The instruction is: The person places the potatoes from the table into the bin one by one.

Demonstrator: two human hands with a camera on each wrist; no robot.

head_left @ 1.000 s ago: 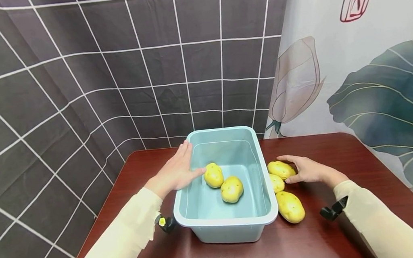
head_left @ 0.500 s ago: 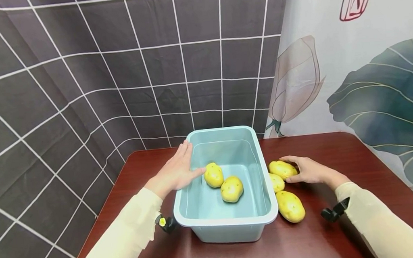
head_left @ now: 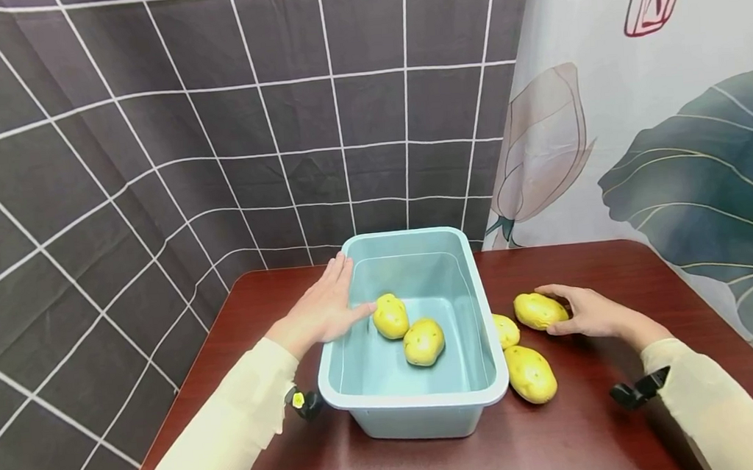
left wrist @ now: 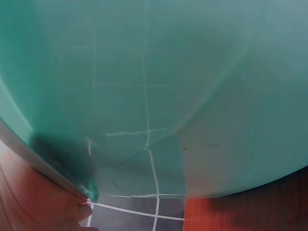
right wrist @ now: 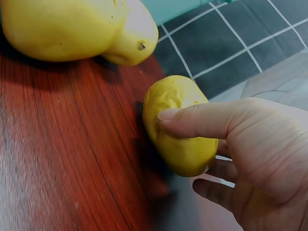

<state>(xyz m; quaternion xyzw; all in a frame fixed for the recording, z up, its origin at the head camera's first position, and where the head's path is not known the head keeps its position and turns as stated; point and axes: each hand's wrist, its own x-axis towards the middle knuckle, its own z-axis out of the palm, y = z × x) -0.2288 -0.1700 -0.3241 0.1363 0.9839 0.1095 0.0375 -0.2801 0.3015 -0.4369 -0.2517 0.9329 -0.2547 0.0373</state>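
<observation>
My left hand [head_left: 321, 307] rests along the left rim of a light blue plastic tub [head_left: 413, 402], fingers straight and thumb reaching over the inside. Its fingertips show at the lower left of the left wrist view, beside the tub's translucent wall [left wrist: 144, 96]. Two yellow potatoes, one rear left [head_left: 390, 316] and one nearer [head_left: 423, 342], lie inside the tub. To the right of the tub, my right hand [head_left: 595, 311] pinches another potato [right wrist: 180, 149], thumb on one side and fingers on the other. I cannot tell whether that potato touches the table.
Two potatoes lie against the tub's right side: a partly hidden one [head_left: 506, 330] and a larger one [head_left: 530, 375] in front. All stand on a dark red wooden table [head_left: 565, 441]. A grey grid-patterned curtain [head_left: 275, 125] and a floral one [head_left: 698, 187] hang behind.
My right hand has drawn the held potato to the right, away from the tub and the two potatoes beside it. My left hand keeps its place on the rim.
</observation>
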